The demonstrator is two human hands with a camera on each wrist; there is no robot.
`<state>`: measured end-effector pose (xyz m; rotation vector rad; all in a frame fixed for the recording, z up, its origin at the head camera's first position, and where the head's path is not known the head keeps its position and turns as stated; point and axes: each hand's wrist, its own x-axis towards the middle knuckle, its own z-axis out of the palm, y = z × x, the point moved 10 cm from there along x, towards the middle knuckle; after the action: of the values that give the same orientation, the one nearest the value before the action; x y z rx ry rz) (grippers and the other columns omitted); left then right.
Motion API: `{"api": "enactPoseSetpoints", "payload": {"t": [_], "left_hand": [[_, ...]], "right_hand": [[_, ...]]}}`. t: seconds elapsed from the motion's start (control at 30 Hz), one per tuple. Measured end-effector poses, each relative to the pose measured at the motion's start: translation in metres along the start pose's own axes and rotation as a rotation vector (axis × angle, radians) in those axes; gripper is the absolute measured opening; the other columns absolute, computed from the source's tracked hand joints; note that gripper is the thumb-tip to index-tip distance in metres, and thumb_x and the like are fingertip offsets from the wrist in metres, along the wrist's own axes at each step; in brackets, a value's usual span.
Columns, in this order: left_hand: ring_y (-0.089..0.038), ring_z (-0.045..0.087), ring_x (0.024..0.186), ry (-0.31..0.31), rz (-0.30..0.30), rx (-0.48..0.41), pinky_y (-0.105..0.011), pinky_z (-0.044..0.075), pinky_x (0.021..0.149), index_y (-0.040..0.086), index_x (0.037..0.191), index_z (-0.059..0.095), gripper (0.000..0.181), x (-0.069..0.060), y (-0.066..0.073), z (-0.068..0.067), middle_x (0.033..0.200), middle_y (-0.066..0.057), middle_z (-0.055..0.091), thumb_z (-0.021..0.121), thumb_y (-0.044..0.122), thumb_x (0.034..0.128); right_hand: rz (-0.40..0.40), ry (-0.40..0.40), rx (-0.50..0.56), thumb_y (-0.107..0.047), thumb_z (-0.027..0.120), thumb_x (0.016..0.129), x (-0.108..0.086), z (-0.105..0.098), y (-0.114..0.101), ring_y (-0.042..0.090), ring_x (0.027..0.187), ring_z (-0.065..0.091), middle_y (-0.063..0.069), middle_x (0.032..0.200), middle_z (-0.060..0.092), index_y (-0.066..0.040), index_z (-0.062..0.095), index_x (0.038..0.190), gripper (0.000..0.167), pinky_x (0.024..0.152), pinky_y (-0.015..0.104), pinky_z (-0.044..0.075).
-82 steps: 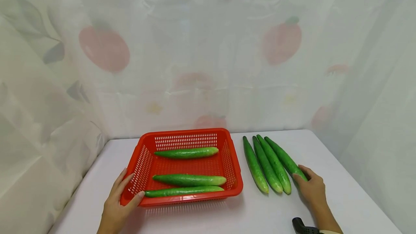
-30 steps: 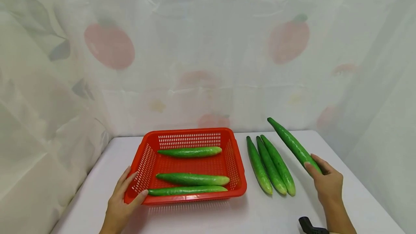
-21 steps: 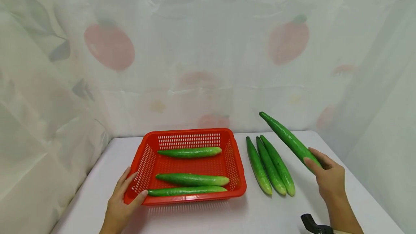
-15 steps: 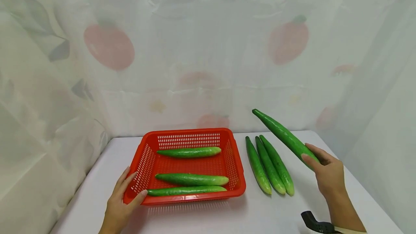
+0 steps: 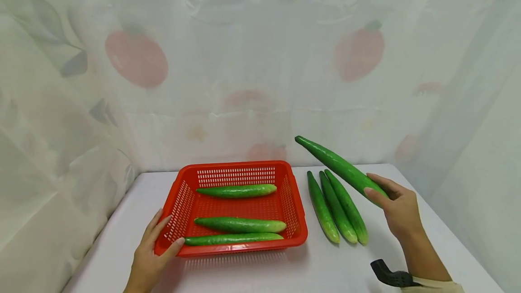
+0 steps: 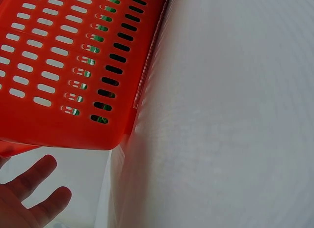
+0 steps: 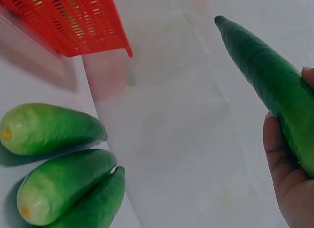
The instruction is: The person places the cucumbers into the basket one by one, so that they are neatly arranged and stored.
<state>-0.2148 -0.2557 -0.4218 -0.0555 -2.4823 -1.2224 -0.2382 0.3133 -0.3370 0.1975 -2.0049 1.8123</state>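
Observation:
My right hand (image 5: 400,207) grips a long dark green cucumber (image 5: 338,163) near its thick end and holds it in the air. Its thin tip points left and up, above the back of the table. In the right wrist view the thumb and fingers lie on either side of this cucumber (image 7: 265,71). My left hand (image 5: 148,257) rests on the front left corner of a red plastic basket (image 5: 236,248), thumb on the rim, fingers spread and fairly straight. Three cucumbers lie in the basket, such as the rear one (image 5: 237,191).
Three cucumbers (image 5: 335,207) lie side by side on the white table (image 5: 325,270), right of the basket. A patterned white curtain (image 5: 252,58) hangs behind the table and at both sides. A black camera mount (image 5: 390,275) sits on my right wrist.
My right hand has picked up the rightmost cucumber from the table, raised it, and is now moving left with it. My left hand stays at the basket corner.

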Motion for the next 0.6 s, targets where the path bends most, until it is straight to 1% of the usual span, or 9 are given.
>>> {"api": "enactPoseSetpoints", "payload": {"t": [0.17, 0.27, 0.43, 0.6], "left_hand": [[-0.006, 0.024, 0.136, -0.001, -0.001, -0.002, -0.003, 0.025, 0.091, 0.013, 0.143, 0.048, 0.065, 0.000, 0.000, 0.000, 0.154, 0.010, 0.026, 0.076, 0.022, 0.0849], [-0.006, 0.024, 0.136, -0.001, 0.000, 0.000, -0.003, 0.024, 0.091, 0.012, 0.142, 0.048, 0.065, 0.000, 0.001, 0.000, 0.154, 0.007, 0.026, 0.076, 0.022, 0.0848], [-0.008, 0.025, 0.136, -0.001, -0.006, -0.001, -0.002, 0.025, 0.090, 0.012, 0.142, 0.048, 0.065, 0.000, 0.001, 0.000, 0.154, 0.004, 0.027, 0.077, 0.023, 0.0848], [-0.006, 0.025, 0.135, -0.004, -0.007, -0.010, -0.002, 0.025, 0.090, 0.012, 0.142, 0.049, 0.065, 0.000, 0.001, 0.000, 0.154, 0.004, 0.027, 0.077, 0.022, 0.0846]], "right_hand": [[-0.027, -0.052, -0.012, 0.002, 0.067, 0.089, 0.005, 0.014, -0.007, 0.011, 0.104, 0.058, -0.004, 0.115, 0.063, 0.011, 0.057, 0.125, 0.039, 0.081, 0.018, 0.048], [-0.026, -0.087, 0.004, 0.002, 0.067, 0.089, 0.008, 0.023, -0.009, 0.012, 0.103, 0.059, -0.002, 0.115, 0.064, 0.012, 0.057, 0.125, 0.039, 0.082, 0.020, 0.048], [-0.022, -0.155, 0.021, 0.002, 0.068, 0.089, 0.013, 0.042, -0.013, 0.013, 0.104, 0.060, 0.000, 0.116, 0.065, 0.014, 0.055, 0.126, 0.041, 0.082, 0.022, 0.049], [-0.022, -0.197, -0.001, 0.001, 0.069, 0.088, 0.016, 0.059, -0.014, 0.015, 0.100, 0.062, 0.001, 0.116, 0.066, 0.011, 0.058, 0.124, 0.040, 0.079, 0.024, 0.051]]}}
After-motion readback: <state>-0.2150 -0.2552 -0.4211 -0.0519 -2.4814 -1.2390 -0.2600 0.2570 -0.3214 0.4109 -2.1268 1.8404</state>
